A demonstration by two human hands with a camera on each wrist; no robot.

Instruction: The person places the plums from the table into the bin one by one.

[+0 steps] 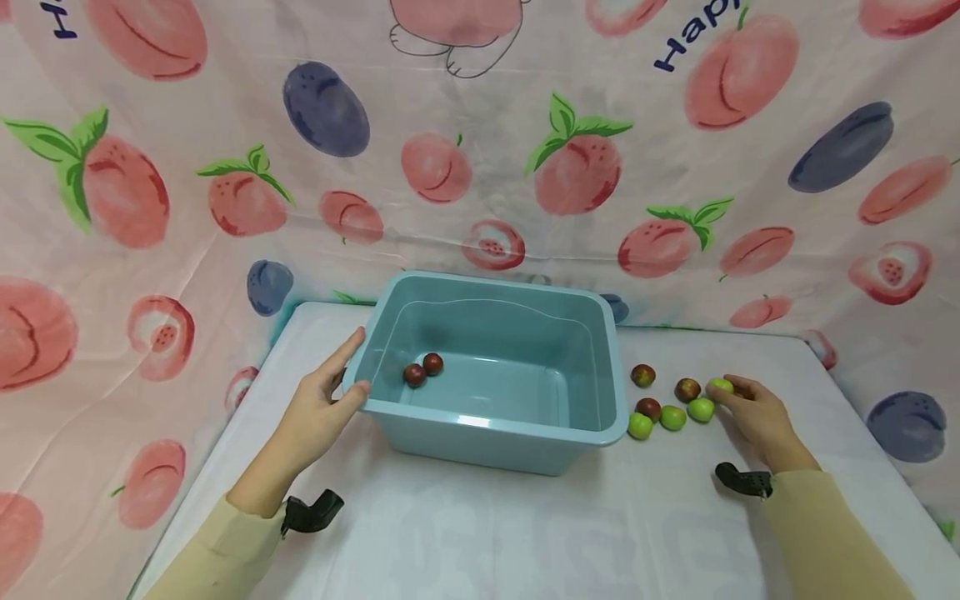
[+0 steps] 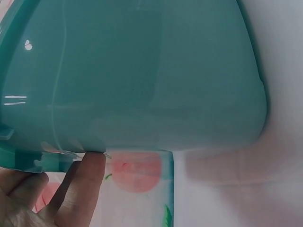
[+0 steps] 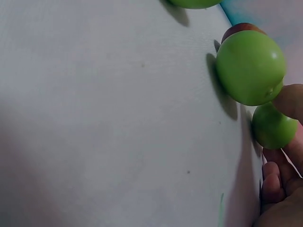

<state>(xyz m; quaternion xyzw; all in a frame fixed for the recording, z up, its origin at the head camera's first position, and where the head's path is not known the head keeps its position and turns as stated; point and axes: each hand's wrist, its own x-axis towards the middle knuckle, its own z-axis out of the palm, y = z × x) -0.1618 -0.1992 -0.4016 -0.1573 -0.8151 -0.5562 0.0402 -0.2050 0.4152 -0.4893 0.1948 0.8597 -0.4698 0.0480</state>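
A light-blue plastic tub (image 1: 480, 421) stands on the white table. My left hand (image 1: 322, 408) grips its left rim, with the thumb at the top edge and other fingers against the outer wall, as the left wrist view shows. Two dark-red small fruits (image 1: 415, 375) lie inside the tub at its left end. To the right of the tub, my right hand (image 1: 757, 421) pinches a small green fruit (image 3: 274, 126) between thumb and fingers, close over the table. Right beside the held one lies another round green fruit (image 3: 250, 68), smooth and shiny.
Several loose fruits lie between the tub and my right hand, including a green one (image 1: 640, 426), a reddish one (image 1: 648, 408) and a mottled red-green one (image 1: 642, 375). A fruit-printed cloth (image 1: 450, 233) hangs behind the white table (image 1: 480, 533).
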